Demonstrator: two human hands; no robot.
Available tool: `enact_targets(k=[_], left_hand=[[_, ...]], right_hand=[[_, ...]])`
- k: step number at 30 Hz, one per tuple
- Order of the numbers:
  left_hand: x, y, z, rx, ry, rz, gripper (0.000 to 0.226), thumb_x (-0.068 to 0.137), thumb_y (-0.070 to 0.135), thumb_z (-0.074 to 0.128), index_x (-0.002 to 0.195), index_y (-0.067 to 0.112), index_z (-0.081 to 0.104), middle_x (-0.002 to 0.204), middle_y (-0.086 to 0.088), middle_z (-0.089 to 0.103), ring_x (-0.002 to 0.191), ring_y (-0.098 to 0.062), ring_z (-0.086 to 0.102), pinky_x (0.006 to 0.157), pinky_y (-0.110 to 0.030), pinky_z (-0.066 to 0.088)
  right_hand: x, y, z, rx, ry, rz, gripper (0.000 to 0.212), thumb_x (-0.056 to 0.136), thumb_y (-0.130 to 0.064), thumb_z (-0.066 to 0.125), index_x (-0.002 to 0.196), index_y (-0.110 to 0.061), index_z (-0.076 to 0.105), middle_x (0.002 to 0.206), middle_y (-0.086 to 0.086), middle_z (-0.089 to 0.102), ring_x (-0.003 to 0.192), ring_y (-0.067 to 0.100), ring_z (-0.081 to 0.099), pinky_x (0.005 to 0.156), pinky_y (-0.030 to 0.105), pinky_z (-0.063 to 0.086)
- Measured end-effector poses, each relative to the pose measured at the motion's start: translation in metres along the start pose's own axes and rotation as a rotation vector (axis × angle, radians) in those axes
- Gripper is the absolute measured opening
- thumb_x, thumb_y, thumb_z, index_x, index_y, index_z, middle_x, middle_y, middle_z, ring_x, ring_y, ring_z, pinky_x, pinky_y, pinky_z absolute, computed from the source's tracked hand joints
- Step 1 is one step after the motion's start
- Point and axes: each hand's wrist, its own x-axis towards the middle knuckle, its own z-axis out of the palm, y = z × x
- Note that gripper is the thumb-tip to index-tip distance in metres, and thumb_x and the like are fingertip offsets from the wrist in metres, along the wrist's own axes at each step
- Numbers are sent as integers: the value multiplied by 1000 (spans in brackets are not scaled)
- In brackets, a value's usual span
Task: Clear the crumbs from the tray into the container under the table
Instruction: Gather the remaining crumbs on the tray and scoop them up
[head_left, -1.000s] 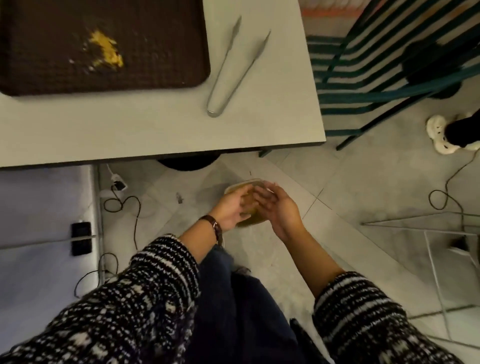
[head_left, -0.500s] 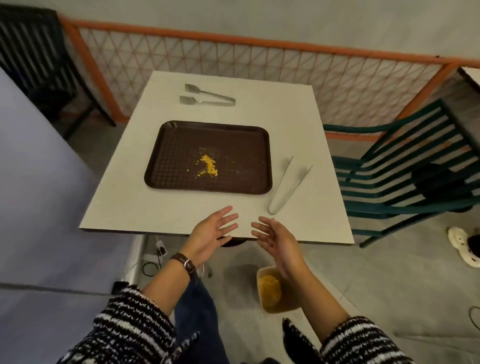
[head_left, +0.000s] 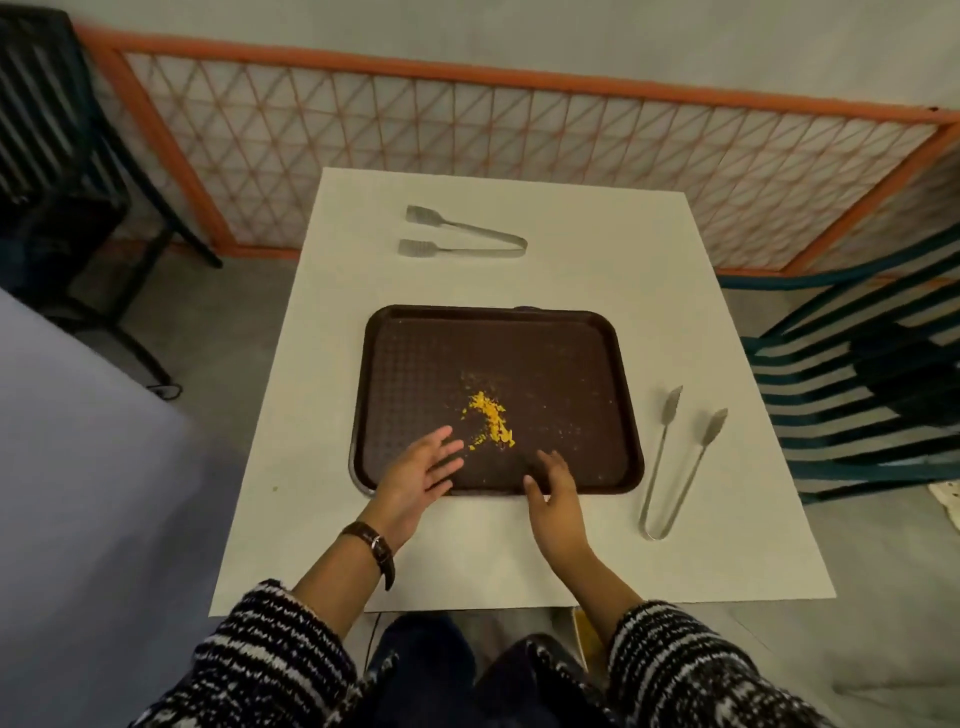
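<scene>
While hovering over the near edge of the brown tray (head_left: 571, 358), both hands, left (head_left: 415, 475) and right (head_left: 553, 486), spread open, holding nothing, yellow crumbs (head_left: 488, 418) just ahead on the counter (head_left: 597, 249).

Tongs (head_left: 678, 457) just R of tray (head_left: 613, 364)

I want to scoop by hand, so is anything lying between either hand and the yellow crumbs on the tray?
Nothing visible does. The left hand and right hand are both open over the near part of the tray, and only bare tray surface lies between them and the crumbs.
</scene>
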Motion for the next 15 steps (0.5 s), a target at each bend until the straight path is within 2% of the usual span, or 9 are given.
enact_targets(k=[2, 5, 9, 12, 15], left_hand=[[11, 2, -7, -33, 16, -12, 39, 99, 31, 35, 135, 20, 45, 132, -3, 55, 114, -18, 54, 99, -34, 38], [24, 3, -13, -58, 34, -22, 36, 99, 30, 34, 132, 22, 47, 128, -1, 57, 109, -14, 57, 97, -33, 39], [33, 8, -21, -83, 87, -36, 36, 98, 31, 38, 131, 22, 48, 121, 2, 60, 108, -14, 58, 95, -32, 41], [40, 13, -29, -112, 142, -26, 33, 98, 31, 39, 128, 23, 50, 116, 3, 62, 107, -13, 58, 96, -32, 41], [44, 20, -37, -123, 192, -15, 28, 98, 31, 39, 121, 27, 53, 113, 5, 64, 105, -12, 59, 92, -31, 43]], right_hand=[[9, -1, 11, -71, -26, 10, 52, 96, -21, 50, 144, -14, 33, 158, 4, 13, 142, 21, 24, 112, 27, 24], [25, -4, 26, -116, -9, 10, 60, 96, -24, 49, 148, -13, 21, 159, 4, 1, 146, 23, 10, 117, 33, 13], [47, -15, 45, -263, 150, 101, 63, 96, -26, 45, 149, -8, 15, 159, 13, 1, 147, 26, -2, 116, 43, -7], [60, -17, 59, -297, 211, 192, 66, 97, -29, 42, 149, -6, 9, 158, 15, -2, 146, 27, -4, 115, 45, -8], [69, -21, 79, -353, 187, 193, 69, 97, -34, 38, 149, -5, 2, 158, 16, -7, 146, 28, -8, 115, 45, -10]])
